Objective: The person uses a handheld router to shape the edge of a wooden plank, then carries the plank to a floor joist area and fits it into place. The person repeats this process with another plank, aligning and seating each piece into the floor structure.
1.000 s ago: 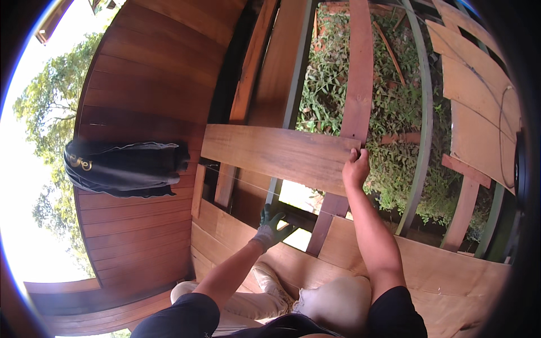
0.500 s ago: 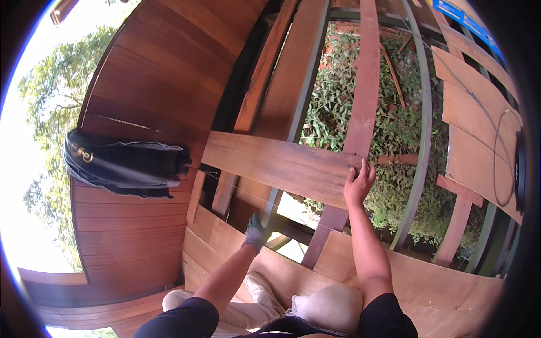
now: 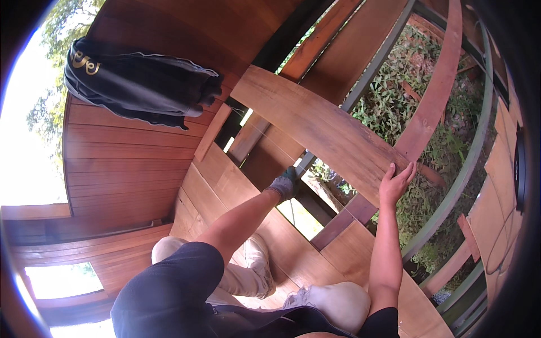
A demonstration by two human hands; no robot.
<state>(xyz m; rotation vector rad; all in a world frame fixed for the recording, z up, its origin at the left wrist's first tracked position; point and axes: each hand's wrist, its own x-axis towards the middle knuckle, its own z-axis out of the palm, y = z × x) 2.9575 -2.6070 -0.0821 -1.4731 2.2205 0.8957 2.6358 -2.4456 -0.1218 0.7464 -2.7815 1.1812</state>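
A wide brown wooden plank (image 3: 315,121) lies across the joists, slanting down to the right. My bare right hand (image 3: 396,185) is at its right end, thumb and fingers spread apart and touching the plank's corner. Beneath that corner runs a reddish wooden joist (image 3: 431,107). My left hand (image 3: 283,185), in a grey and green work glove, is down near a grey joist (image 3: 306,162) in the gap on the near side of the plank. Its fingers are mostly hidden, so whether it grips the joist cannot be told. A thin string (image 3: 270,138) crosses this gap.
Laid floorboards (image 3: 270,225) are under my knees. Between the joists are open gaps, with green plants (image 3: 434,158) below. A dark garment (image 3: 135,84) hangs over the wooden wall (image 3: 124,152) at left. Loose boards (image 3: 496,197) and a cable lie at right.
The view has turned, so the plank now slants more and sits further right. My left hand has moved up closer to the plank. My right hand stays at the plank's end.
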